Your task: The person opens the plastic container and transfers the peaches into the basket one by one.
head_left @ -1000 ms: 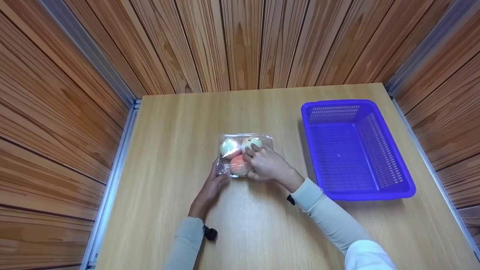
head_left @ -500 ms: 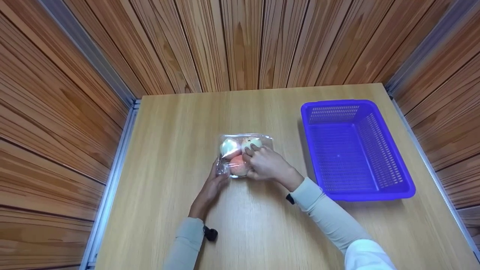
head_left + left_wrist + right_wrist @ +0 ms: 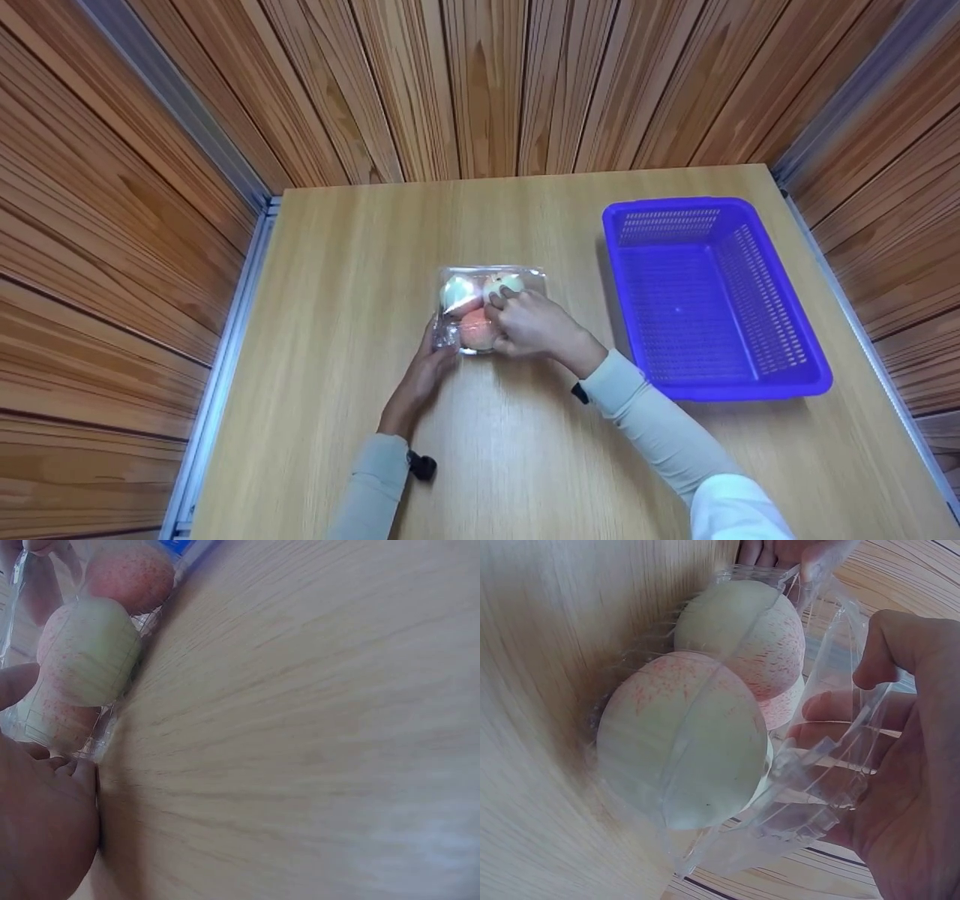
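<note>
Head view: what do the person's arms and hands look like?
The left sleeve and right sleeve are pale grey-green, the right one meeting white fabric. Each sleeve ends beside a small black device, only partly visible at the right. The left hand and right hand are ungloved.

Round pale-green fruits point(image 3: 682, 742), blushed and speckled coral-red, show through a colourless transparent plastic box point(image 3: 534, 279). A rectangular violet-blue plastic basket point(image 3: 686, 315) bears gridded perforations; the light-tan wooden tabletop point(image 3: 337, 300), fine grain; brown plank walls point(image 3: 487, 90), dark streaks. Fabric sleeves point(image 3: 660, 431) are pale grey-green.
</note>
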`<state>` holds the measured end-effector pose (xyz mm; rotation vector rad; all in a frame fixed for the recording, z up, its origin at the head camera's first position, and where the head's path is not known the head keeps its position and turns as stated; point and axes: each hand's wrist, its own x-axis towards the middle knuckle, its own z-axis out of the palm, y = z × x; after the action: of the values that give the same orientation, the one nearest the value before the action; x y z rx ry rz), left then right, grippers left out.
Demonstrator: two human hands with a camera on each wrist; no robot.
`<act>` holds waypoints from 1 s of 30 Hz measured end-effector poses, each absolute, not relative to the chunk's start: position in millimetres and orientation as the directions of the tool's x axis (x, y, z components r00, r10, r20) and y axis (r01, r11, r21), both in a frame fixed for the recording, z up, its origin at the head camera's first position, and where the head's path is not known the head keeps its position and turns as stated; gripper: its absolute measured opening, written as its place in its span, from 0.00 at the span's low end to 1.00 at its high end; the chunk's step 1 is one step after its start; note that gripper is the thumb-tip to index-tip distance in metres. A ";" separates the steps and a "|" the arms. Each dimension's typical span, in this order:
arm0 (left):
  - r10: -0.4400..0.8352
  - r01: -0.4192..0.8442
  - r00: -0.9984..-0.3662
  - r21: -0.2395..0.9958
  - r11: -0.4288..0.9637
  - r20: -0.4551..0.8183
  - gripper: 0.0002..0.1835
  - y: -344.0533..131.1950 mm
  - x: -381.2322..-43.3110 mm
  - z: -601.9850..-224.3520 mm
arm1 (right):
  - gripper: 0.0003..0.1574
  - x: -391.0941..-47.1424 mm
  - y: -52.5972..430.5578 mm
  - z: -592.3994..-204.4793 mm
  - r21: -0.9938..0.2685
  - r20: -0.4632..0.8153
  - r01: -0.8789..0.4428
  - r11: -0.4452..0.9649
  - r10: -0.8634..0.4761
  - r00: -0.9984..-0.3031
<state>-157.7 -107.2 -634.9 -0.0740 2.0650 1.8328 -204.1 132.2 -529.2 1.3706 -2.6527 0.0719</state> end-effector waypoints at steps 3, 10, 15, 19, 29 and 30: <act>0.206 -0.298 -0.926 0.948 0.114 -0.316 0.44 -108.3 -157.6 -635.4 | 0.20 -207.4 135.1 -522.8 -0.048 0.181 -0.807 0.588 -0.790 -0.586; 0.169 -0.313 -0.925 0.934 0.169 -0.341 0.43 -112.7 -156.7 -637.4 | 0.19 -218.6 142.3 -502.7 -0.204 0.196 -0.773 0.601 -0.748 -0.634; 0.167 -0.308 -0.926 0.932 0.189 -0.340 0.44 -111.1 -155.7 -638.4 | 0.22 -220.2 142.3 -501.6 -0.178 0.165 -0.774 0.607 -0.757 -0.632; 0.174 -0.291 -0.930 0.939 0.182 -0.322 0.44 -109.9 -155.5 -638.6 | 0.24 -222.9 144.1 -501.5 -0.221 0.176 -0.764 0.606 -0.746 -0.642; 0.198 -0.223 -0.946 0.958 0.180 -0.258 0.44 -105.5 -155.5 -637.3 | 0.30 -229.8 150.2 -497.7 -0.292 0.164 -0.732 0.615 -0.722 -0.672; 0.200 -0.219 -0.947 0.961 0.168 -0.250 0.43 -105.2 -155.8 -637.7 | 0.30 -230.5 150.2 -497.0 -0.292 0.164 -0.732 0.615 -0.722 -0.672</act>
<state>-155.8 -105.2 -637.7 -0.0180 2.1304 1.8408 -230.5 150.2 -497.0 1.2586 -2.7959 0.5267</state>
